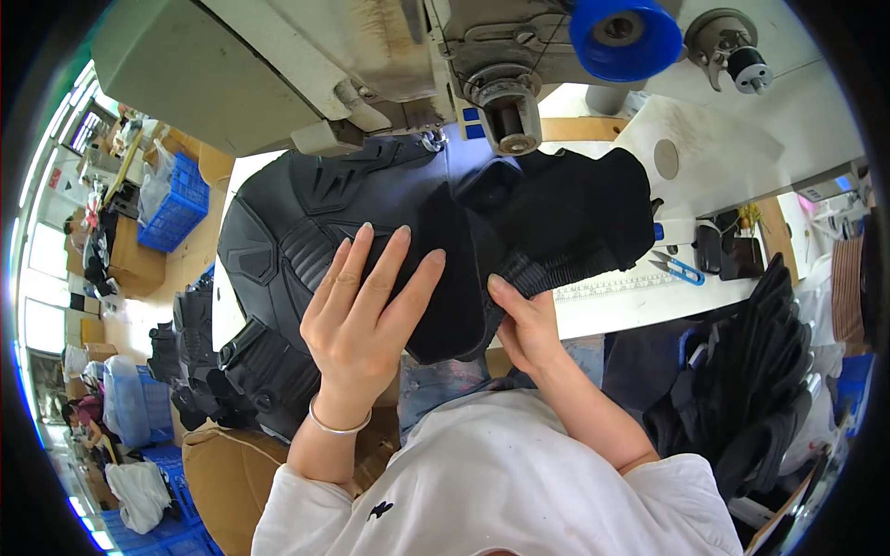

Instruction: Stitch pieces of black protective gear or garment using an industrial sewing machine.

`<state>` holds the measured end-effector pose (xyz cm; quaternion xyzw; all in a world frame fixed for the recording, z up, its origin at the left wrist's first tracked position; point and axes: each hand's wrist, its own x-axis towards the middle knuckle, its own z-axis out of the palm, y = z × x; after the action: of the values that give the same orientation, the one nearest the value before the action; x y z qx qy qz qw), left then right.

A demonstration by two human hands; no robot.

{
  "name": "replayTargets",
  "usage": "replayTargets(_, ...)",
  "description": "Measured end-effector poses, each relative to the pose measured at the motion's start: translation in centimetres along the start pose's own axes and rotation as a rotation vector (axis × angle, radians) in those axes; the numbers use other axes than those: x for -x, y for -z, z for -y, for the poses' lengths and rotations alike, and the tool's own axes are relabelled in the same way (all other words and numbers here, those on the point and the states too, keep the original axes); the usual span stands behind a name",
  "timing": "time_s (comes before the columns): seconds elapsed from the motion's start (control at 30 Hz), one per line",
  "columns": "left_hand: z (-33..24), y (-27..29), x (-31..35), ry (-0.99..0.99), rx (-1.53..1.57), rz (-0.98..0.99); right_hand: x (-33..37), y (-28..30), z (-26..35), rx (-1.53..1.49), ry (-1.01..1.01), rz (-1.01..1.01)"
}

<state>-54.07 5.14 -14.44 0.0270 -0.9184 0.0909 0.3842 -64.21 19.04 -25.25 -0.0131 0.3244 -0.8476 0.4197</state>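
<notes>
A large black padded piece (264,208) with moulded ribs and raised panels lies across the white sewing table, partly beneath the sewing machine (278,69). Its upper edge reaches the machine's presser foot (433,141); the needle itself is too small to make out. My left hand (357,320) rests flat on the piece, fingers spread, beside a smooth black flap (445,315). With thumb on top and fingers underneath, my right hand (527,324) pinches the near edge, next to a ribbed black strap section (533,273). The wider black fabric (584,204) extends to the right.
A ruler (603,288) and blue-handled thread snips (684,270) lie on the table's right. Black pieces (742,371) are heaped at the right, more black pieces (190,334) hang at the left. Blue crates (174,204) stand farther left.
</notes>
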Motion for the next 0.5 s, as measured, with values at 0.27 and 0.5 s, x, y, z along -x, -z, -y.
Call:
replayTargets(0.27, -0.07, -0.02, 0.32, 0.025, -0.009, 0.014, 0.2, -0.59, -0.12, 0.025, 0.089, -0.048)
replayTargets(0.5, -0.12, -0.67, 0.74, 0.021, -0.02, -0.047, 0.15, -0.46, 0.14, 0.087, 0.077, -0.068)
